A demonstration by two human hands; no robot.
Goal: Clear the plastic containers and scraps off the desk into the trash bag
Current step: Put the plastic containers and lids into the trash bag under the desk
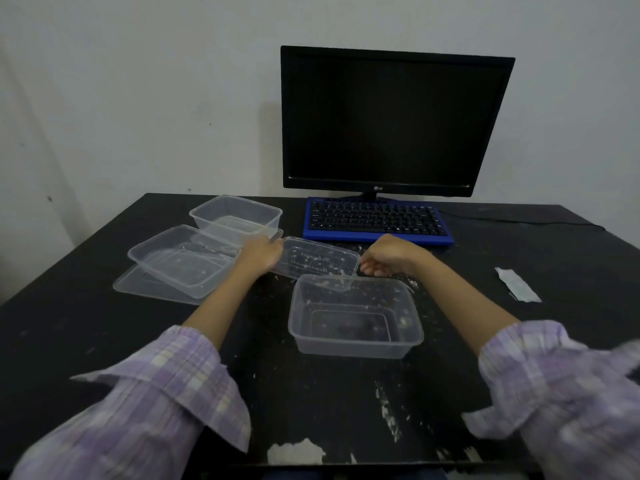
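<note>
Lid (318, 259) between hands, beside keyboard (377, 221).

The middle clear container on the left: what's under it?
A flat clear lid lies under the middle container, its near and left edges sticking out on the black desk. The rest of the lid is covered by the container.

Keyboard (377, 221) in front of monitor (391, 123); 2 tubs (207, 247) left, 1 tub (353, 320) nearer, wrapper (517, 284) far right on counter (104, 341).
</note>
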